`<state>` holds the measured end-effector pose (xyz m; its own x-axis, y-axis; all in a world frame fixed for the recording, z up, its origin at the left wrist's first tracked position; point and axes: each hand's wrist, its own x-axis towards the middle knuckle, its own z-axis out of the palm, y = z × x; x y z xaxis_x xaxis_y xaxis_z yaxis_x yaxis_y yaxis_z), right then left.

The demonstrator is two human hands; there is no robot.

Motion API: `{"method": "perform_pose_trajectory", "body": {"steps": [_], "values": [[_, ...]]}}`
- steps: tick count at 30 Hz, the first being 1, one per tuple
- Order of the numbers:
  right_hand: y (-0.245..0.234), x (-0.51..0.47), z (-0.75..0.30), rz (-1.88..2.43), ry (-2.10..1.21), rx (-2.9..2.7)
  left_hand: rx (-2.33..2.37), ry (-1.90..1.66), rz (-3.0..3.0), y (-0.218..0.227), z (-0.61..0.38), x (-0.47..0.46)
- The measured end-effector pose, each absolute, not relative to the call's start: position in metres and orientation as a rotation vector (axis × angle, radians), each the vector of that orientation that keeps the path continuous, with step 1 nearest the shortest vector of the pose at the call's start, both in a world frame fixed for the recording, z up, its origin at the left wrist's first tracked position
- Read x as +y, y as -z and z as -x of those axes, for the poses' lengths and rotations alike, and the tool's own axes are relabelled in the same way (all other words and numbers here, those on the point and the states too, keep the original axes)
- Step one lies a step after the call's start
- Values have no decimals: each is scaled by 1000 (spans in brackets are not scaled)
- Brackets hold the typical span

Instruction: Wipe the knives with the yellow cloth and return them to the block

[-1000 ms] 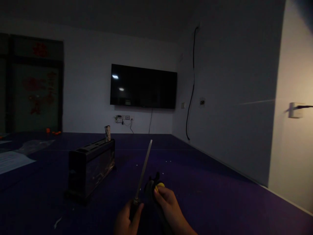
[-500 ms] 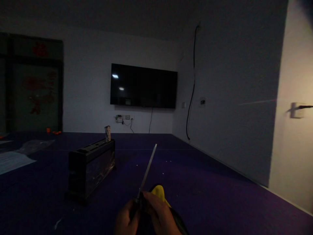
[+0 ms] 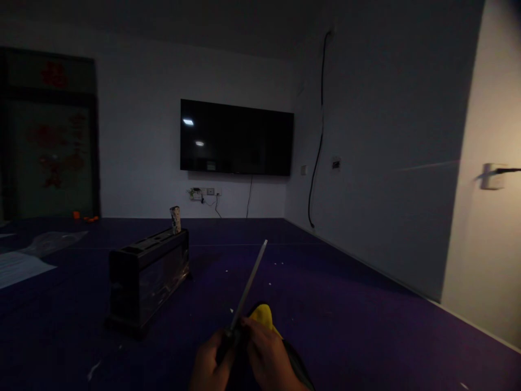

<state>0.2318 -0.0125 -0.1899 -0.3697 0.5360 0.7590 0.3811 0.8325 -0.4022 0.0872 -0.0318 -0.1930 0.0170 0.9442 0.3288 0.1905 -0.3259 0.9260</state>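
Note:
Low in the middle of the head view, my left hand [image 3: 212,363] is closed round the dark base of a long, thin metal rod [image 3: 253,276]. The rod slants up and away to the right, with a pale, flat tip. Close beside its base, my right hand [image 3: 269,353] is closed with the fingers drawn together. What lies between the two hands is dark, and I cannot make out what the right fingers grip. To the left stands a black box [image 3: 158,277] with slots along its top. A speckled handle [image 3: 175,220] sticks up from the box's far end.
A purple floor-like surface [image 3: 350,304] stretches to the walls, with small white scraps on it. Papers and clear plastic [image 3: 55,243] lie at left. Behind my right hand shows a yellow-and-black shoe-like shape [image 3: 262,315]. A television [image 3: 236,138] hangs ahead; a door handle [image 3: 494,175] is at right.
The rod's tip has swung slightly to the right. Both hands stay together at its base. The room has shifted a little up and left in the view.

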Motion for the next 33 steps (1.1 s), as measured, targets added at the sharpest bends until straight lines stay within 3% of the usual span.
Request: {"method": "perform_pose_trajectory", "body": {"steps": [33], "values": [[185,-11,-230,743,-205,-2047,1265,-1448,-1353,195,-84,-33]]}}
